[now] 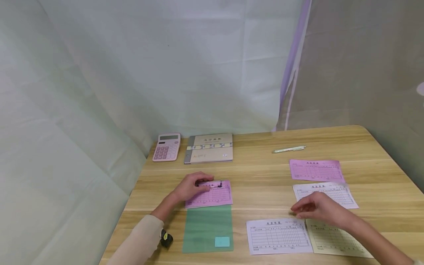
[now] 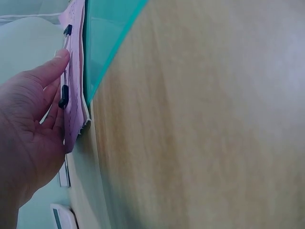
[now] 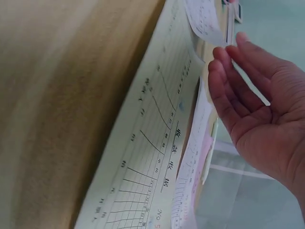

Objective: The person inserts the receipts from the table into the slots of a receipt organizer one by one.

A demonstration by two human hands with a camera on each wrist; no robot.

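A green clipboard (image 1: 205, 226) lies left of centre, with pink receipt slips (image 1: 212, 198) at its top under a wire clip (image 2: 63, 95) with black ends. My left hand (image 1: 192, 186) grips the clip, its thumb on the wire and its fingers at the clipboard's top edge. Over the right side of the table hovers my right hand (image 1: 319, 209), fingers loosely bent and holding nothing. Beneath and around it lie a white receipt slip (image 1: 278, 237), a pale yellow slip (image 3: 147, 124) partly hidden by the forearm, and a second white slip (image 1: 338, 192).
Another pink slip (image 1: 316, 170) lies farther back, with a pen (image 1: 289, 149) behind it. At the back left are a pink calculator (image 1: 166, 147) and a notebook (image 1: 209, 148) with a patterned band. A small black object (image 1: 166, 239) sits beside the left sleeve. Cloth hangs behind the table.
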